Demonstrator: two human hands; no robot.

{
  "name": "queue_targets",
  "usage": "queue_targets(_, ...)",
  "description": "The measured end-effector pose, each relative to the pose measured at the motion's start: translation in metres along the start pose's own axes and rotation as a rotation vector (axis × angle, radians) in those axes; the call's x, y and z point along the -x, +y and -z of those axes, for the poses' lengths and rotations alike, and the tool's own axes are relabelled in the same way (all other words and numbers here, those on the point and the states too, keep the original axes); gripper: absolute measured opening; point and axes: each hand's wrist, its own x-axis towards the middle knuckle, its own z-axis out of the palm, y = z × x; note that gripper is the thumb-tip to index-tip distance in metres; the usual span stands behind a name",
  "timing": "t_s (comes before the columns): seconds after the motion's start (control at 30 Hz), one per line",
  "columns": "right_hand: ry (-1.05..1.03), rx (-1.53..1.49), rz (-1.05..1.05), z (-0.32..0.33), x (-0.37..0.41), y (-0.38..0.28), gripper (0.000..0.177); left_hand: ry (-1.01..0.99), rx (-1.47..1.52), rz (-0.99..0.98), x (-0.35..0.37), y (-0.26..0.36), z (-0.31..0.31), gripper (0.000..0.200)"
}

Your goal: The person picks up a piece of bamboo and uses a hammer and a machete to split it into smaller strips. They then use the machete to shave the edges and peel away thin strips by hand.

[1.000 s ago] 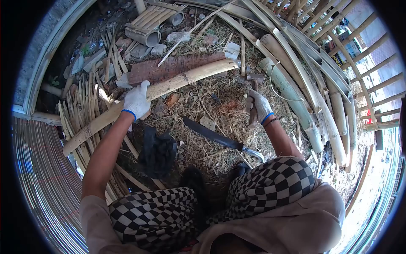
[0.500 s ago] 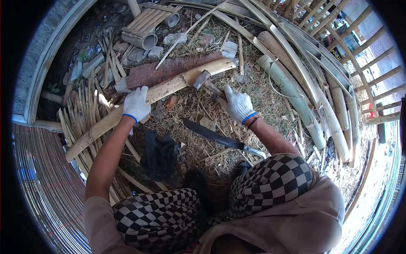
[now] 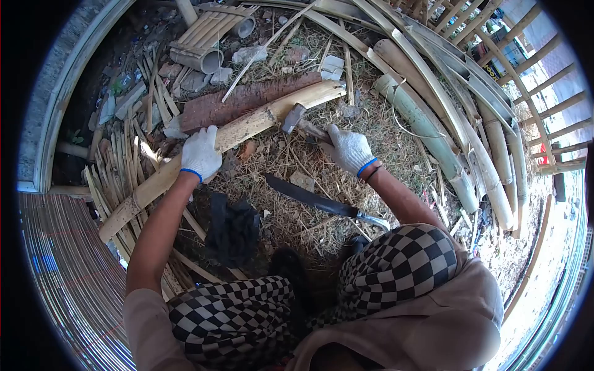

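Observation:
My left hand (image 3: pixel 202 154), in a white glove with a blue cuff, is closed over a long split bamboo piece (image 3: pixel 247 127). This bamboo lies slantwise, its splintered end toward the upper right. My gloved right hand (image 3: pixel 348 150) grips the wooden handle of a hammer (image 3: pixel 294 119), whose metal head is right at the bamboo's lower edge. Behind the bamboo lies a reddish-brown, bark-like slab (image 3: pixel 247 102). Below the hammer, a machete (image 3: pixel 312 196) with a dark blade rests on the dry grass, its handle near my right knee.
Bamboo poles and split lengths (image 3: pixel 427 136) lie along the right, beside a slatted bamboo fence (image 3: pixel 526 93). Thin strips (image 3: pixel 117 167) are heaped at left. A dark cloth (image 3: pixel 232 226) lies near my feet. A small slatted bamboo piece (image 3: pixel 210 37) sits at the back among stones.
The hammer head has dropped slightly relative to the bamboo, and the view has shifted a little. My left hand stays on the bamboo.

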Motion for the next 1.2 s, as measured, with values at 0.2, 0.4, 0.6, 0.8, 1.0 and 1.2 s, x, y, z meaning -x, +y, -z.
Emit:
queue_targets(0.2,0.184,-0.241,-0.312,0.005,-0.014,0.042,0.043,-0.006,0.017,-0.017,-0.010,0.002,-0.001,0.049)
queue_targets(0.4,0.028,-0.097,-0.085,0.006,0.010,0.010,0.038,-0.042,0.014,-0.002,-0.009,0.006,0.000,0.050)
queue_targets(0.6,0.165,-0.158,-0.250,0.010,-0.005,0.049,0.038,-0.030,0.029,-0.008,-0.012,0.006,-0.002,0.051)
queue_targets(0.8,0.066,-0.118,-0.198,0.018,0.011,0.027,0.037,-0.133,0.136,0.004,-0.017,0.004,0.007,0.049)
queue_targets(1.0,0.109,-0.033,-0.086,0.016,0.006,0.038,0.040,-0.199,0.162,0.011,-0.021,0.006,0.020,0.046)
queue_targets(1.2,0.138,-0.067,-0.261,0.020,-0.001,0.043,0.041,-0.197,0.169,0.009,-0.027,0.014,0.015,0.047)
